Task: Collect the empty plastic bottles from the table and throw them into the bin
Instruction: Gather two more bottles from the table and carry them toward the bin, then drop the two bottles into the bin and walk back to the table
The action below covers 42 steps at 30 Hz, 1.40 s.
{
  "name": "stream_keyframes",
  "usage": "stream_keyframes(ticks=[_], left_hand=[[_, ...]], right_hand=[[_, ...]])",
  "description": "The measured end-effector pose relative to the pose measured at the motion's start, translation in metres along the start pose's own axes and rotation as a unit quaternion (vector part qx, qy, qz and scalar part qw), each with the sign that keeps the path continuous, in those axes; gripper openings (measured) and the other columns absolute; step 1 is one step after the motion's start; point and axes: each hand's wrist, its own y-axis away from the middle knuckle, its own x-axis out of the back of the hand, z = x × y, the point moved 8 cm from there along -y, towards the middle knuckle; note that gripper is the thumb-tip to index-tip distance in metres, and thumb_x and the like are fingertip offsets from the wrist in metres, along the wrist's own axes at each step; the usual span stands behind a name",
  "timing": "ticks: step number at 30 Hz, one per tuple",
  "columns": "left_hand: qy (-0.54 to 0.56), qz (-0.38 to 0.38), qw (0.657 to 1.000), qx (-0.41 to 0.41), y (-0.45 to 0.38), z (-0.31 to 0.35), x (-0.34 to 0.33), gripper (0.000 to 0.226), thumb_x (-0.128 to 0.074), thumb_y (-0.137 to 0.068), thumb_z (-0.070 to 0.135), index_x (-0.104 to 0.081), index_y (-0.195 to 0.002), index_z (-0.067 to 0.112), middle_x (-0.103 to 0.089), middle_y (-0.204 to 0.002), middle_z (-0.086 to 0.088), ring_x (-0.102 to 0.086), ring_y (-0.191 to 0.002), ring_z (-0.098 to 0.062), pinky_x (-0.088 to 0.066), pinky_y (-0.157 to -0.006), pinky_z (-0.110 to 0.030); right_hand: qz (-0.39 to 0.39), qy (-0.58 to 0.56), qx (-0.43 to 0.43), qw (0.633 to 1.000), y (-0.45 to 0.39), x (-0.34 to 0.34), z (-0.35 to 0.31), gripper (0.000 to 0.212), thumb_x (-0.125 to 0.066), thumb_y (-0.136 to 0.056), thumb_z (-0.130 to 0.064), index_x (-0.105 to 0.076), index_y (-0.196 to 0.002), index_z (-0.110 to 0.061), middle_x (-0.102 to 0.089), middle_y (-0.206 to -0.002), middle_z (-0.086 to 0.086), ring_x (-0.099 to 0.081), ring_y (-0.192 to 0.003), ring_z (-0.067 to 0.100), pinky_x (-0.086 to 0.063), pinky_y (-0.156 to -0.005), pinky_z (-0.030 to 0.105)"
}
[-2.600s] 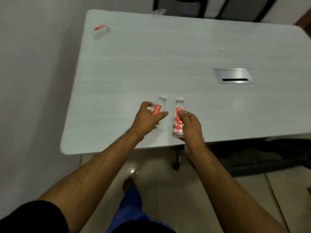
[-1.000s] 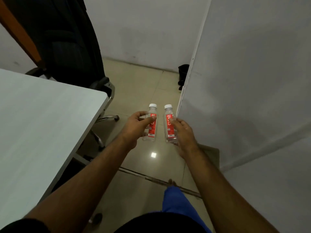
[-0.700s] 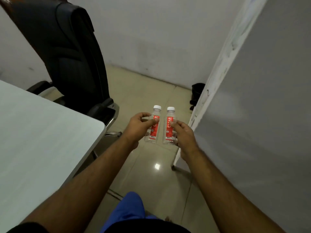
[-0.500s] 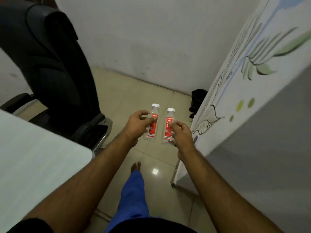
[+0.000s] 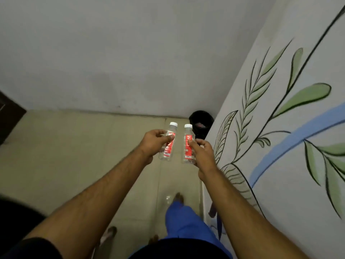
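**A:** Two bottles up in front, one per hand. Left hand [image 5: 155, 142] pinching the left bottle [image 5: 168, 144] around the red label, right hand [image 5: 202, 153] wrapped round the side of the right bottle [image 5: 188, 146]. Both upright-ish, white caps on, close beside each other but apart. Looks like the carry leg, nothing binned yet.

**B:** And the bin?

**A:** Probably that black thing [image 5: 200, 124] on the floor in the far corner, tucked against the painted wall [image 5: 280, 128] on the right. Partly hidden behind the right bottle, so hard to say how wide the mouth is. Something pinkish inside.

**B:** So what goes wrong from here?

**A:** Tossing too early, mostly. Empty plastic, so light and bouncy: clips the rim, skitters across the tile [image 5: 74, 156]. Also a fingertip grip on slick plastic, easy slip. Tight corner too, so a knuckle scrape on that wall seems possible.

**B:** Count?

**A:** 2 bottles, 2 caps, 2 hands, 1 bin. Table not in view, so no idea about leftovers there.
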Motion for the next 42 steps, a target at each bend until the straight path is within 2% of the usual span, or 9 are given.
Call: stream_keyframes(ticks=[12,18,21,25,30,34,37,39,42], left_hand=[[-0.125,-0.065,0.989,0.035,-0.311,0.099,-0.087,0.046,-0.08,-0.08,0.025,-0.065,-0.12,0.009,-0.074,-0.105,-0.019,-0.073,-0.098,-0.034,-0.059,-0.088,-0.052],[-0.151,-0.119,0.978,0.079,-0.429,0.134,-0.128,0.045,-0.082,-0.08,0.021,-0.064,-0.118,0.007,-0.074,-0.105,-0.017,-0.073,-0.095,-0.03,-0.059,-0.087,-0.053],[-0.185,-0.166,0.963,0.107,-0.497,0.129,-0.152,0.042,-0.078,-0.084,0.018,-0.062,-0.121,0.008,-0.073,-0.109,-0.014,-0.073,-0.098,-0.029,-0.059,-0.089,-0.049],[-0.258,-0.221,0.933,0.12,-0.594,0.103,-0.186,0.04,-0.078,-0.083,0.017,-0.062,-0.119,0.008,-0.071,-0.112,-0.014,-0.07,-0.094,-0.025,-0.059,-0.085,-0.039],[-0.345,-0.295,0.882,0.125,-0.713,0.048,-0.247,0.018,-0.077,-0.084,0.014,-0.062,-0.093,0.019,-0.067,-0.1,-0.006,-0.065,-0.088,-0.02,-0.056,-0.083,-0.036],[-0.397,-0.324,0.85,0.118,-0.789,-0.026,-0.287,0.03,-0.075,-0.085,0.007,-0.066,-0.114,0.007,-0.066,-0.103,-0.006,-0.063,-0.088,-0.022,-0.052,-0.073,-0.028],[-0.453,-0.366,0.809,0.085,-0.83,-0.091,-0.324,0.013,-0.072,-0.086,0.003,-0.07,-0.098,0.007,-0.066,-0.099,-0.014,-0.064,-0.09,-0.029,-0.052,-0.074,-0.03],[-0.482,-0.395,0.777,0.086,-0.853,-0.14,-0.343,0.006,-0.066,-0.089,0.003,-0.068,-0.088,0.009,-0.066,-0.096,-0.016,-0.064,-0.086,-0.029,-0.056,-0.082,-0.038],[-0.516,-0.402,0.752,0.075,-0.884,-0.198,-0.365,0.023,-0.069,-0.089,0.01,-0.07,-0.109,-0.001,-0.07,-0.108,-0.02,-0.069,-0.095,-0.034,-0.057,-0.088,-0.042]], right_hand=[[0.056,-0.04,-0.076,0.995,-0.309,-0.014,-0.072,0.02,-0.067,-0.095,-0.024,-0.067,-0.106,-0.008,-0.071,-0.092,0.011,-0.069,-0.074,0.018,-0.059,-0.067,0.037],[0.124,-0.076,-0.122,0.982,-0.414,-0.024,-0.095,0.031,-0.068,-0.091,-0.024,-0.071,-0.114,-0.003,-0.075,-0.111,0.019,-0.074,-0.098,0.038,-0.061,-0.082,0.047],[0.167,-0.111,-0.136,0.97,-0.471,-0.023,-0.09,0.03,-0.069,-0.092,-0.02,-0.069,-0.115,-0.001,-0.073,-0.113,0.022,-0.073,-0.094,0.036,-0.062,-0.081,0.048],[0.236,-0.135,-0.16,0.949,-0.542,-0.019,-0.071,0.023,-0.071,-0.092,-0.02,-0.067,-0.111,-0.009,-0.074,-0.108,0.015,-0.072,-0.082,0.022,-0.057,-0.058,0.027],[0.328,-0.222,-0.216,0.892,-0.644,-0.01,0.009,0.006,-0.073,-0.089,-0.024,-0.07,-0.094,-0.024,-0.073,-0.115,0.017,-0.071,-0.101,0.033,-0.059,-0.091,0.049],[0.367,-0.301,-0.257,0.842,-0.709,-0.002,0.073,0.011,-0.067,-0.094,-0.022,-0.068,-0.105,-0.02,-0.071,-0.097,0.005,-0.069,-0.084,0.021,-0.055,-0.063,0.031],[0.381,-0.33,-0.278,0.818,-0.755,0.013,0.128,0.002,-0.066,-0.095,-0.02,-0.067,-0.093,-0.02,-0.073,-0.097,0.01,-0.067,-0.073,0.02,-0.05,-0.055,0.027],[0.387,-0.325,-0.276,0.818,-0.782,0.026,0.164,0.01,-0.063,-0.095,-0.013,-0.069,-0.102,-0.016,-0.072,-0.108,0.013,-0.066,-0.074,0.021,-0.051,-0.059,0.029],[0.388,-0.331,-0.265,0.819,-0.817,0.045,0.203,0.029,-0.056,-0.097,-0.003,-0.063,-0.125,0.0,-0.066,-0.124,0.021,-0.069,-0.101,0.033,-0.051,-0.065,0.03]])
